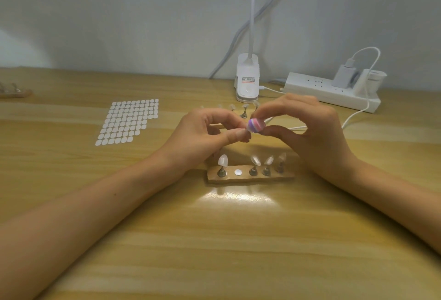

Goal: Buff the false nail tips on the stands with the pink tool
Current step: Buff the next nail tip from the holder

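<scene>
My right hand pinches the pink and purple buffing tool between fingertips and thumb. My left hand pinches a small nail stand at its fingertips, right against the tool; the stand and its tip are mostly hidden by my fingers. Below both hands lies a wooden base with several metal stands bearing clear false nail tips. One slot on it shows a bare white disc. A second row of stands with tips sits behind my hands.
A sheet of white oval stickers lies at the left. A white clip lamp base and a power strip with a charger and cable stand at the back. Another wooden stand base is at the far left edge.
</scene>
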{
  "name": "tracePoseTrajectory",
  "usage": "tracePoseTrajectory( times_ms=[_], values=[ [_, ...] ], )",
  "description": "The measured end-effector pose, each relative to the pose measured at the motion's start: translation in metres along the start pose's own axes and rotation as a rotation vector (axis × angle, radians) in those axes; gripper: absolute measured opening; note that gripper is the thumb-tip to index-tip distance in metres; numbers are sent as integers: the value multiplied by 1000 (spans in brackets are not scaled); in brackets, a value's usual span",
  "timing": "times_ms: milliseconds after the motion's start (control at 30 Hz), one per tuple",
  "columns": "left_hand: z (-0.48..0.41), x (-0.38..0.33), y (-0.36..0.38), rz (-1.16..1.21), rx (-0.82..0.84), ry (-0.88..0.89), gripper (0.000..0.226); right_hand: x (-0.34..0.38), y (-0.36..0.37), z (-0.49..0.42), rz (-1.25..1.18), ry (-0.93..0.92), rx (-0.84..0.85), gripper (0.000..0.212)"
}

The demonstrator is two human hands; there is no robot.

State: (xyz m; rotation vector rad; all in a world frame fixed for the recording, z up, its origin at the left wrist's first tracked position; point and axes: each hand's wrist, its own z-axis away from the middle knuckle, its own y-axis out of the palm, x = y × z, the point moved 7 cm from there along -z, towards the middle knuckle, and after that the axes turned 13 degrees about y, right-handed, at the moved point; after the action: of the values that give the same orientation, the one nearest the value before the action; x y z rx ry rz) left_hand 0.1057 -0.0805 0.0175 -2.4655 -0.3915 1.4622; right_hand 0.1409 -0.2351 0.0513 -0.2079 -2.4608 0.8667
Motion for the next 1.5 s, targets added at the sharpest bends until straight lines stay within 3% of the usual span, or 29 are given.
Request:
tracePoseTrajectory(
  times_ms=[133,200,400,933,1067,1300,1500],
  values=[
    [1,1,-2,18,-20,8,10,1,0,1,35,-11,-4,16],
    [0,2,-2,24,-26,9,3,-1,1,0,24,9,9,18],
    [-1,3,-4,28,-61,18,18,3,3,0,59,-17,8,17],
    [0,5,-2,30,-14,39,9,0,0,-1,87,-6,-10,15],
    [1,5,-2,21,4,52,14,10,5,3,96,-90,5,14],
    [3,2,2,31,62,87,4,-5,0,1,81,-18,0,13],
    [2,4,-1,55,20,55,6,-10,-6,-5,-68,49,-9,15]
  ],
)
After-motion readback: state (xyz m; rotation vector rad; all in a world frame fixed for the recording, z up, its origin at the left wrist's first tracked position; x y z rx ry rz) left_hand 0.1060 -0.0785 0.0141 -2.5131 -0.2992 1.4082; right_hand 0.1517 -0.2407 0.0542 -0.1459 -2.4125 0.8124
